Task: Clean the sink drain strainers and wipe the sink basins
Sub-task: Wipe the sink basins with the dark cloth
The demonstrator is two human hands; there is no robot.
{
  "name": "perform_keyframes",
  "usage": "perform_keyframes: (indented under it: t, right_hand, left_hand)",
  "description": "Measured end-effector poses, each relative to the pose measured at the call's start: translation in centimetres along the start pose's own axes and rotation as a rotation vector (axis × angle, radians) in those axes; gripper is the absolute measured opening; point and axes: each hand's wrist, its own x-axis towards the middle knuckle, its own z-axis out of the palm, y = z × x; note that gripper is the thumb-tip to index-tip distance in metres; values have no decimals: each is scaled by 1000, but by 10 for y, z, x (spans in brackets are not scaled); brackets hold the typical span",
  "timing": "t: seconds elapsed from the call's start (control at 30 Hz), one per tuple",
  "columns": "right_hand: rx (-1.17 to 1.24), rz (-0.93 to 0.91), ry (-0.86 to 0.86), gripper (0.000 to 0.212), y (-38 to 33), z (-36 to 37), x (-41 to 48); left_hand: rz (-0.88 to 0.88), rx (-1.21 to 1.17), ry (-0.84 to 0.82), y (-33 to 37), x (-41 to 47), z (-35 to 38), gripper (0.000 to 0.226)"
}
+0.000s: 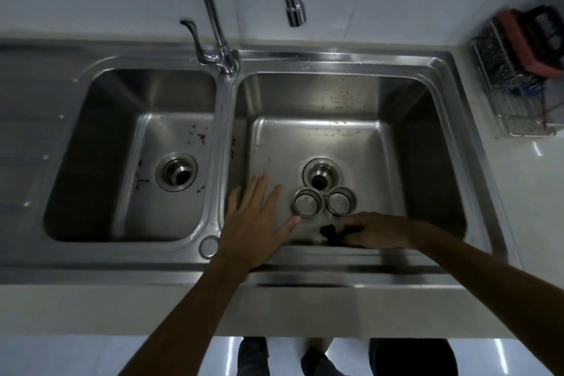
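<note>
- Right hand (377, 230) grip: fingers curled around a dark clump (331, 231) at the near edge of the right basin (427, 131) floor (scrubber or debris, cannot tell).
- Left hand (254, 220) grip: fully open, holding nothing, palm down on the floor, apparently bracing.
- Two strainers (308, 202) (341, 201) lie upturned just beside the open drain (320, 175), kept within reach for cleaning.
- Left basin (106, 131) shows stains; wiping appears pending.
</note>
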Motion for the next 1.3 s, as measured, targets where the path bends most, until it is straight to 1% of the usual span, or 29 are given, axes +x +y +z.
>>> perform_keyframes:
  t: [0.07,0.13,0.2,0.27,0.33,0.4,0.47,0.5,0.57,0.67,0.73,0.8,0.87,0.9,0.97,1.03,1.1,1.13,1.17,1.2,1.23,1.27,1.3]
  right_hand:
    - [68,-138,86,18,-31,8,-7]
    - [91,-252,134,25,-67,18,-5]
    - [82,-332,164,31,-104,33,10]
    - [64,-352,169,32,-137,47,41]
    - [63,-245,178,33,-159,57,82]
    - [47,-117,176,36,-166,62,125]
    - [-27,-59,159,40,-159,65,163]
    - [-73,-49,184,40,-155,64,179]
    - [-119,-49,318,42,-148,53,209]
    - [-140,-81,620,44,-141,8,251]
    - [-168,-21,789,46,-133,-34,273]
    - [-183,75,889,45,-122,-67,288]
    - [-164,154,953,44,-114,-76,292]
    - [-156,179,941,45,-112,-71,291]
    - [-180,219,847,49,-113,-48,280]
    - [-296,189,721,55,-118,-16,259]
    - [-366,7,631,56,-124,15,232]
    - [-364,-88,584,55,-127,28,218]
    - [-344,-137,516,55,-130,38,206]
    - [-301,-146,436,54,-133,43,196]
    - [-207,-140,357,51,-136,46,188]
    - [-53,-114,276,46,-140,47,181]
    - [163,-56,207,40,-144,46,174]
  left_hand:
    - [46,56,39,-15,-5,-6,88]
    - [72,100,72,-36,-12,-10,80]
    - [37,95,101,-61,-20,-15,75]
    - [2,96,140,-86,-27,-19,70]
    - [7,101,148,-103,-29,-20,67]
    - [36,87,149,-109,-26,-18,67]
    - [62,75,164,-111,-19,-14,67]
    - [74,68,178,-112,-15,-13,67]
    - [98,48,213,-114,-3,-14,67]
    - [113,23,228,-125,24,-21,69]
    - [124,33,242,-134,45,-27,70]
    - [147,30,240,-143,63,-33,73]
    - [176,26,219,-150,77,-37,75]
    - [190,25,208,-152,80,-38,77]
    - [208,20,200,-155,82,-39,78]
    - [212,5,207,-157,81,-39,79]
    - [211,-13,211,-158,79,-38,80]
    - [207,-23,213,-158,77,-38,80]
    - [205,-33,220,-158,75,-37,79]
    - [205,-45,226,-157,73,-36,78]
    - [201,-52,227,-157,70,-35,77]
    - [193,-55,226,-156,67,-34,76]
    - [185,-56,225,-156,63,-32,75]
